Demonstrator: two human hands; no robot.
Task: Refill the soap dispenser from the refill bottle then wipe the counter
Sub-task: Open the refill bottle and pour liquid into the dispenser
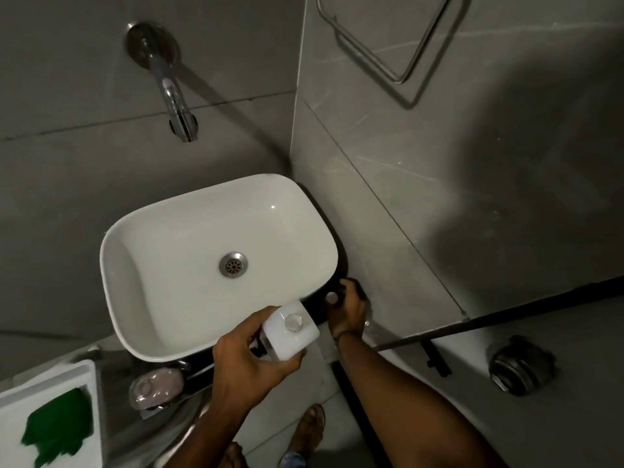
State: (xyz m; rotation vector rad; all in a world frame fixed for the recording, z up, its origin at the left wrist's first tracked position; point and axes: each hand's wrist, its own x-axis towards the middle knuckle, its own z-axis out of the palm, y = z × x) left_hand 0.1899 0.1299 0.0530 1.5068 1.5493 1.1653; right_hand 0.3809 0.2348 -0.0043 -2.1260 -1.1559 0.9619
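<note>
Right, far L: a white tray point(84, 376) is sitting in the bottom-L corner w/ a green cloth point(57, 430) lying in it. Just R of that, a pink soap point(157, 388) is resting below the sink's near rim. The white sink point(114, 282) is taking up the middle, drain point(233, 264) showing at its centre, and it is standing on a dark bench point(317, 305). A chrome tap point(172, 96) is sticking out of the grey wall above it.

The L hand point(250, 363) is reaching in from below and gripping a white square bottle point(287, 339), fingers curled round its L side and thumb tucked under the near edge. The bottle is hovering over the sink's near-R corner, off the bench, top facing the camera w/ a round neck showing; can't tell if that neck is open or capped.

Just R, the R hand point(349, 310) is curling over the bench edge, beside the sink's R corner, fingers pinching a small pale round cap point(332, 297). Its lower part is dark and hidden, so can't tell what it's attached to. The hands are sitting near each other, not touching.

Top R, a wire towel ring point(388, 42) is hanging on the side wall. Lower R, a floor drain point(520, 366) is showing, and a sandalled foot point(310, 428) is standing at the bottom centre.
</note>
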